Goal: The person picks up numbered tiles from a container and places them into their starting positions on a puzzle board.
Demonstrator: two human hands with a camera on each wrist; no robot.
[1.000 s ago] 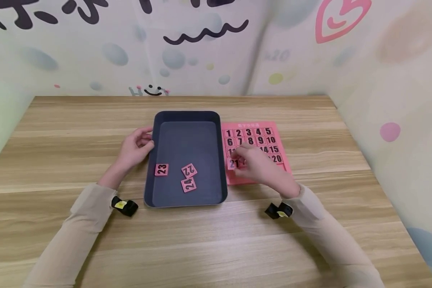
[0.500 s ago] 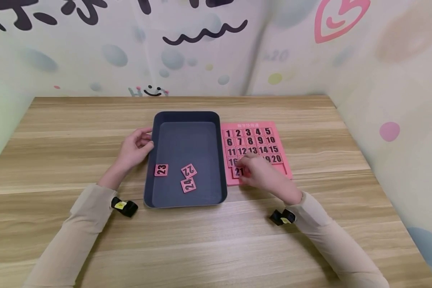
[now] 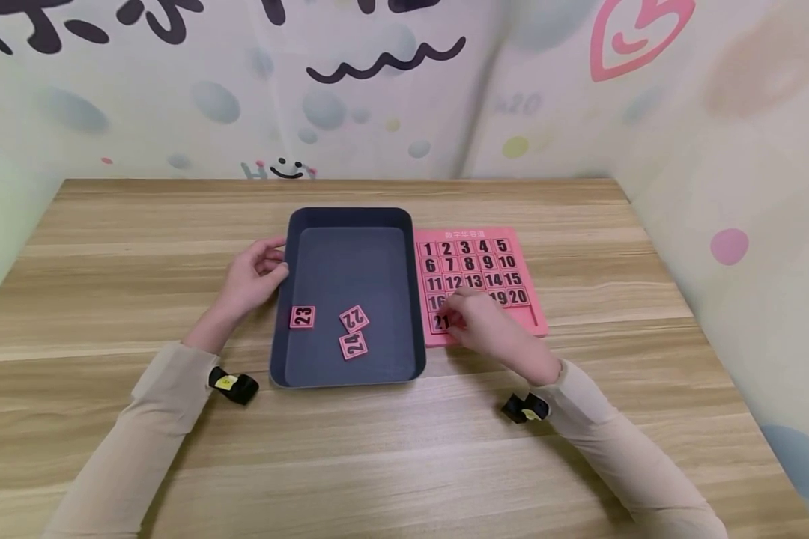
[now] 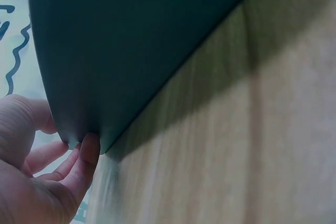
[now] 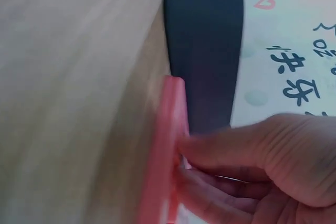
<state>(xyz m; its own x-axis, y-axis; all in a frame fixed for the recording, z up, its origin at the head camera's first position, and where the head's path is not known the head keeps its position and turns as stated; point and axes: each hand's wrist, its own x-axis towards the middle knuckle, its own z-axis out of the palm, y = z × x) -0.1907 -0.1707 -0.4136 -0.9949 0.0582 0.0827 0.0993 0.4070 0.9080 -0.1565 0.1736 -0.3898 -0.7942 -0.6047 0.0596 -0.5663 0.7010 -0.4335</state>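
Observation:
My left hand rests against the outer left wall of a dark grey tray, thumb and fingertips at its side. Inside the tray lie loose pink number tiles: the 23 tile, the 22 tile and the 24 tile. My right hand pinches the 21 tile at the lower left of a pink number puzzle board. Tiles 1 to 20 fill the rows above, some covered by that hand. In the right wrist view, thumb and fingers meet close over the board's edge.
The board stands right up against the tray's right side on a wood-grain table. A printed wall rises behind the table's far edge, and another wall borders it on the right. Each wrist wears a black camera band.
My right hand has brought the 21 tile down from over the fourth row, then slightly left into the bottom-left corner of the board. The left hand and tray have stayed put.

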